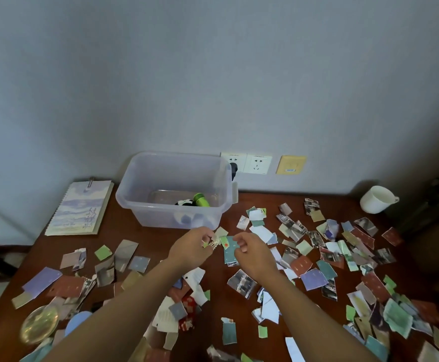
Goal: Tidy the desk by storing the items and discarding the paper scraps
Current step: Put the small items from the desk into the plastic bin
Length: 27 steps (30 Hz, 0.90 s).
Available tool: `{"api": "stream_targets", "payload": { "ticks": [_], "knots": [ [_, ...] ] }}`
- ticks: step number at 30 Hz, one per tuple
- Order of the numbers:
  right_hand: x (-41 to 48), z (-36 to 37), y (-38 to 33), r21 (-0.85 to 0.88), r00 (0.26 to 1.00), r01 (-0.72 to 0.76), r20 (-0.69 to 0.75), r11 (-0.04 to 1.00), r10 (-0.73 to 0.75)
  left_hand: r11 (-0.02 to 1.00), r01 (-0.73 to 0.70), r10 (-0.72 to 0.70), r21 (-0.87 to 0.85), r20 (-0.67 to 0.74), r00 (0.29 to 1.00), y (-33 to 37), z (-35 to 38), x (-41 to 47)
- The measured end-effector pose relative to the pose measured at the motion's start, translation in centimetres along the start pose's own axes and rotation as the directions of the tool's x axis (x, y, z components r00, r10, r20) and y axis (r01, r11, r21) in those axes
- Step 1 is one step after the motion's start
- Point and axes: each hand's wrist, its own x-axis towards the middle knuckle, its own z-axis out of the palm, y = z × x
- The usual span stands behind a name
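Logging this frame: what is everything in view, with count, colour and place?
storage bin: one, clear plastic, rear centre of desk
green cylinder: one, green, inside bin
black-and-white item: one, inside bin, beside cylinder
notebook: one, lilac and cream, rear left
mug: one, white, rear right
paper scraps: many, mixed colours, all over desk
round disc: one, golden, front left
wall sockets: two, white, behind bin
wall plate: one, yellow, right of sockets
desk: one, red-brown
left hand: pinches small pale item, centre
right hand: fingers curled, grip unclear
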Motion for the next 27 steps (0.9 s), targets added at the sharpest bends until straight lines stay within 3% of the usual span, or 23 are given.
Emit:
{"api": "stream_targets", "payload": {
  "ticks": [6,19,27],
  "knots": [
    [0.2,2.6,1.6,-0.024,0.995,-0.063,0.081,0.998,0.065,0.987,-0.017,-0.006,0.160,0.139,0.990,-2.0,1.9,1.5],
    [3.1,3.6,3.6,-0.020,0.975,-0.141,0.169,0.990,0.143,0.940,0.023,-0.055,0.340,0.085,0.995,-2.9,5.0,5.9],
    [4.9,3.7,4.2,0.052,0.967,-0.198,0.173,0.979,0.187,0.833,0.019,-0.079,0.553,0.085,0.993,-3.7,6.4,7.4]
  ]
}}
